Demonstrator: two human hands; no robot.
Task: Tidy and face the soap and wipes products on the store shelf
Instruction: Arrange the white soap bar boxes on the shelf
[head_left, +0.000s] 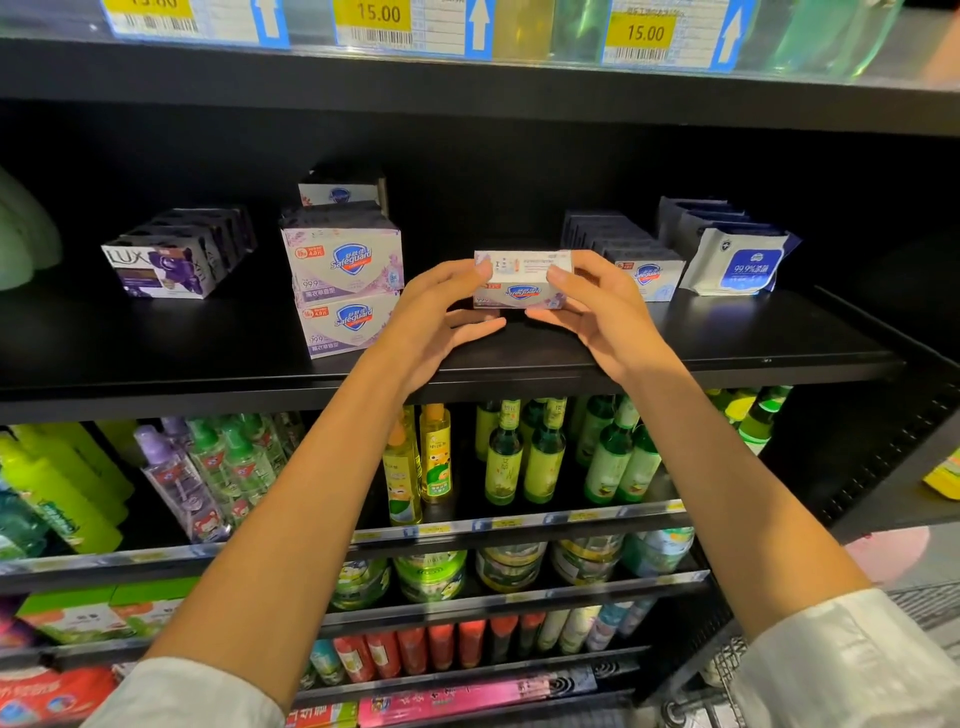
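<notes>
A: Start close in. What are the hands doing?

B: Two bare forearms reach up from pale rolled sleeves. The left hand and the right hand share one small white-and-lilac Safeguard soap carton, each pinching one short end, fingers curled over the top edge and thumbs under the lower front edge. Neither hand is spread flat; both are closed on that carton.

A: And where is the carton?

B: At the front middle of the black metal shelf, in the gap between two product rows. Whether its base touches the shelf I cannot tell; the thumbs hide that edge. Its long axis runs left to right, parallel to the shelf lip, logo face tipped toward the camera.

A: Which way does it belong?

B: My guess is left. The stack of lilac Safeguard soap cartons near the left hand carries the same lavender print. The row of white-and-blue Safeguard soap cartons just behind the right hand looks like another variety. So the left hand would lead, with the long axis kept as it is.

A: Farther out?

B: Purple Lux soap cartons sit well left, skewed to the lip. Blue-and-white soft packs of wipes stand at far right.
</notes>
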